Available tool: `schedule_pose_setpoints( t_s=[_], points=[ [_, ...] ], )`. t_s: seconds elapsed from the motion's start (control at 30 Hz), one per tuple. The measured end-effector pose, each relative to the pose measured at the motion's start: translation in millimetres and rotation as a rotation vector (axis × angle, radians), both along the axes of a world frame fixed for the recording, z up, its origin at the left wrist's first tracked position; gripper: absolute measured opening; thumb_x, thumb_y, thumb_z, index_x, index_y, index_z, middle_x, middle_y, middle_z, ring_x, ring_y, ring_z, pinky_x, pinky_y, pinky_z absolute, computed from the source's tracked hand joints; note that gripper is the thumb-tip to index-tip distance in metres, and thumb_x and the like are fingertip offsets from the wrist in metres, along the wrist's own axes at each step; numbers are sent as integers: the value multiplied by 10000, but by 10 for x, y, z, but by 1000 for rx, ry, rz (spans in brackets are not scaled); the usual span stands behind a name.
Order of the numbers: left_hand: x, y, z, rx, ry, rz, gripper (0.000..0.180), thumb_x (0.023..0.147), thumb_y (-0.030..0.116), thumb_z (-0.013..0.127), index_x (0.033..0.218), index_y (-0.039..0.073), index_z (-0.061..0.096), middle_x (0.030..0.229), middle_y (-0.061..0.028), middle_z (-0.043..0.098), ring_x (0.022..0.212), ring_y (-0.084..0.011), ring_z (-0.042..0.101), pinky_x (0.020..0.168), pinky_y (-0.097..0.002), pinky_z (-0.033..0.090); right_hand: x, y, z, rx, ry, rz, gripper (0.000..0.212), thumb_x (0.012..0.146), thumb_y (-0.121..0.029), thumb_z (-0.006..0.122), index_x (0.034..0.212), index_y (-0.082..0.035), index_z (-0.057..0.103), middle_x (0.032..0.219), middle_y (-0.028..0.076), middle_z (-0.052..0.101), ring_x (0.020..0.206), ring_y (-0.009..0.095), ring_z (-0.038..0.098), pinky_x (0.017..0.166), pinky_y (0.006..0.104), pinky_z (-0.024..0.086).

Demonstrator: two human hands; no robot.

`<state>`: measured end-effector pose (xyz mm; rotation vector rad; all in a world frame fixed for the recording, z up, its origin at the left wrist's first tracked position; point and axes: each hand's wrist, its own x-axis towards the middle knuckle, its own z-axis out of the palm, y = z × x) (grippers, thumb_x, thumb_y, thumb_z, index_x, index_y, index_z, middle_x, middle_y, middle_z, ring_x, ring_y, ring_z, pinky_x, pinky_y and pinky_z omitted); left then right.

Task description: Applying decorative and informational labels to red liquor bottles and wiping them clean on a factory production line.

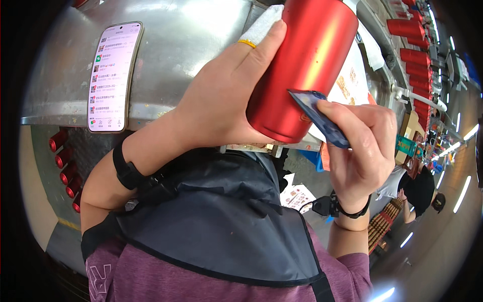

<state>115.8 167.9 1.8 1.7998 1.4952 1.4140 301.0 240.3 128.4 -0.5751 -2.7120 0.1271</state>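
My left hand (221, 95) is wrapped round a shiny red metal cylinder (309, 55), which is tilted above the work surface. A white cloth (265, 26) lies by the fingers of that hand, and a yellow band circles one finger. Between the thumb and fingers of my right hand (365, 143) is a thin dark-blue flat piece (324, 123); its exact kind I cannot make out. Its pointed upper edge lies against the lower side of the cylinder, or just in front of it. Small dark specks and a faint mark show on the red surface.
A lit phone (113, 80) lies on the metal worktop (171, 55) at left. Several red cylinders (63, 157) stand below the worktop's edge, and more red cylinders (415, 58) line the far right. Another person (420, 191) is at the right, near stacked brown rods (382, 224).
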Motion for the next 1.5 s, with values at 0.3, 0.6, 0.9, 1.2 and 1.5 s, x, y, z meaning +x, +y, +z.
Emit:
schedule_pose_setpoints(
  t_s=[0.3, 0.6, 0.9, 1.2, 1.5],
  points=[
    [-33, -2, 16, 4, -11, 4, 1347, 533, 413, 950, 1561, -8, 187, 1298, -179, 574, 1022, -353, 586, 895, -413, 466, 1, -61, 32, -140, -6, -4, 395, 621, -12, 728, 1010, -69, 756, 842, 55, 650, 757, 229, 587, 678, 339, 469],
    [-90, 43, -34, 99, 67, -19, 1295, 582, 422, 930, 1548, -22, 191, 1460, -199, 448, 1265, -357, 496, 1069, -467, 371, 136, -84, 207, -201, 80, -74, 259, 738, -10, 768, 987, -8, 695, 889, 115, 679, 820, 231, 601, 731, 328, 473],
    [-9, 33, 16, -39, -33, -39, 1374, 515, 468, 952, 1553, -16, 194, 1437, -197, 467, 1219, -347, 522, 1030, -453, 409, 288, -199, 44, -58, -47, -114, 344, 657, -113, 761, 1000, -144, 766, 944, 48, 682, 845, 220, 604, 776, 361, 465],
    [103, 283, -210, 457, 150, 219, 1009, 595, 429, 892, 1415, 9, 479, 1317, -155, 574, 1200, -404, 555, 1031, -458, 476, 38, -119, 46, 89, -68, 43, 402, 613, -182, 690, 1002, -136, 779, 953, 23, 686, 813, 199, 561, 750, 332, 462],
    [106, 297, -310, 549, 237, 290, 1019, 580, 379, 900, 1435, 29, 470, 1349, -157, 564, 1196, -388, 565, 1023, -443, 483, 44, -248, 11, 134, -183, 144, 437, 580, -188, 656, 990, -88, 770, 937, 14, 663, 789, 201, 529, 662, 296, 475]
  ],
)
